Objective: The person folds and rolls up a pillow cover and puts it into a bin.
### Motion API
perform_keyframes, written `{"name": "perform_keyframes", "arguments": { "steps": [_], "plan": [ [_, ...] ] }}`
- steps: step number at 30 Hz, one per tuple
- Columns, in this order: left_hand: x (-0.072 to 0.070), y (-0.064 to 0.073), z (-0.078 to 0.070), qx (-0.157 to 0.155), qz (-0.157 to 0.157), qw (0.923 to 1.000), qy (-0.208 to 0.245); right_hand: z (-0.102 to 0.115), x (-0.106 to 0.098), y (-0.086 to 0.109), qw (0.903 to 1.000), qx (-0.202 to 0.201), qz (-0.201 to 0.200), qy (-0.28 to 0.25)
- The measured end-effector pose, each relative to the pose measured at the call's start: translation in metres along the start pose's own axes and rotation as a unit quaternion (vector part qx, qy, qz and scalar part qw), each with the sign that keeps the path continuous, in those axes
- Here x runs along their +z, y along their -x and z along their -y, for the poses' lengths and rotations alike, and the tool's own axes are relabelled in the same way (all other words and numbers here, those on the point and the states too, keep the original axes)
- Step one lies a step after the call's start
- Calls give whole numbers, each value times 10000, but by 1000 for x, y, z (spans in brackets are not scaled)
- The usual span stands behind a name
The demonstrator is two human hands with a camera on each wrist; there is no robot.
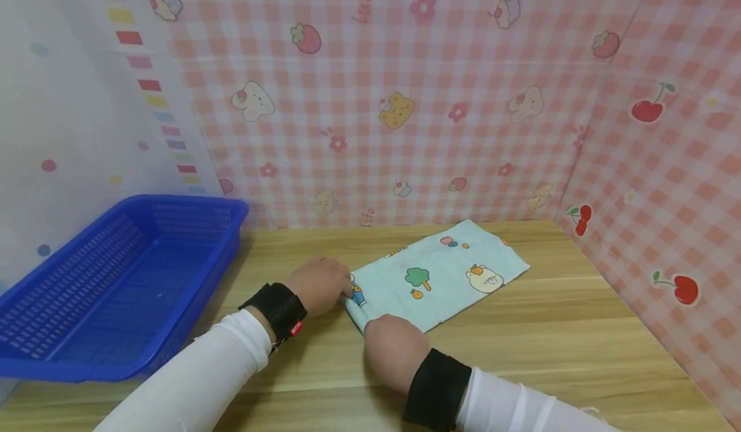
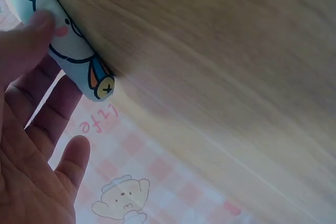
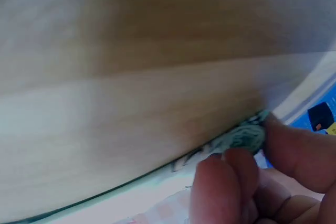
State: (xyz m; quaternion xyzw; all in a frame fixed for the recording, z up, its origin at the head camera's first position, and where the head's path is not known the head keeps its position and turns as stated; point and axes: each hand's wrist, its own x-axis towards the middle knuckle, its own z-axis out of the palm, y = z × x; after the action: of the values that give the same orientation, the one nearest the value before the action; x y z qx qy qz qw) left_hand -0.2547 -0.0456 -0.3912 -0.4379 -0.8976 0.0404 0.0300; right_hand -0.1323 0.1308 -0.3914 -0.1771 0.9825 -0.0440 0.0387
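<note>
A light blue cloth (image 1: 446, 278) printed with bears, a tree and oranges lies on the wooden table, a folded flat strip slanting away to the right. Its left end is turned over into a small roll. At the far corner of that end, my left hand (image 1: 321, 285) pinches the roll; in the left wrist view the thumb (image 2: 39, 32) presses on the printed cloth (image 2: 71, 40). My right hand (image 1: 395, 351) pinches the near corner, and the right wrist view shows the coiled layers of the roll's end (image 3: 247, 137) between thumb and fingers.
A blue plastic basket (image 1: 156, 316) with perforated walls stands at the left, close to my left forearm. Pink checked fabric (image 1: 347, 110) hangs behind the wooden table (image 1: 556, 355), and more covers the right side.
</note>
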Motion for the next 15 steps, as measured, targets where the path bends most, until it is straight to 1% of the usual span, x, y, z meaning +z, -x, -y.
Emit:
{"name": "perform_keyframes", "arguments": {
  "steps": [3,5,7,11,13,15],
  "plan": [
    [2,-2,2,-99,28,9998,182,-2,0,-1,9999,-98,5,-36],
    [5,-5,4,-204,63,9990,396,-6,-1,-3,9996,-91,154,-213],
    [6,-10,6,-345,113,9970,689,-10,-5,-7,9980,-27,389,-502],
    [3,-18,6,-641,272,9920,1048,-20,-11,-13,9901,237,733,-1173],
    [1,-21,5,-700,255,9920,1018,-25,-13,-16,9847,368,857,-1474],
    [1,-23,3,-658,153,9928,986,-28,-15,-18,9798,470,991,-1672]
  ]
}}
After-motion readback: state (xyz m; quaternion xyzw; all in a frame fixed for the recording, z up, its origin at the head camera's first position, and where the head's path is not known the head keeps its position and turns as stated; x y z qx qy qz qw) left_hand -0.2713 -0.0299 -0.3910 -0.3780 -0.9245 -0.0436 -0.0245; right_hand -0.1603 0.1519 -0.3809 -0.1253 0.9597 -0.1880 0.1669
